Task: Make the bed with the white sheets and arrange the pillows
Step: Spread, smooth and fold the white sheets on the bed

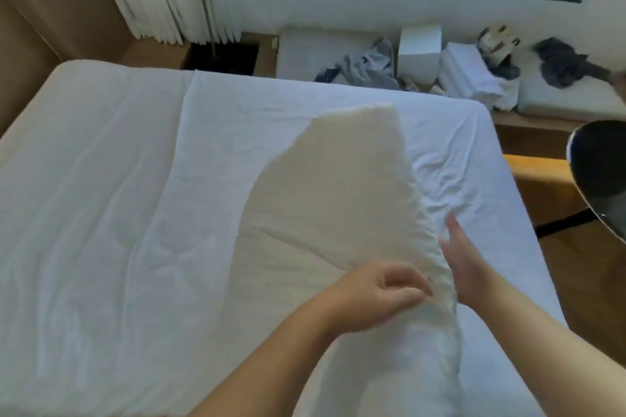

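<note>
Bed (78, 162): open room across its left half.
White sheet (257, 112): covers the right part, wrinkled near the right edge.
Pillow (332, 200): over the sheet, long axis pointing away from you.
Left hand (379, 294): your curled fingers pinch the pillow's right edge.
Right hand (464, 261): your fingers are straight, flat against that edge.

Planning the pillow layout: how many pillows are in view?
1. The pillow is over the bed, its near edge gripped by the left hand, the right hand open beside it. Others may be out of frame; the bench pads look like seat cushions.
</note>
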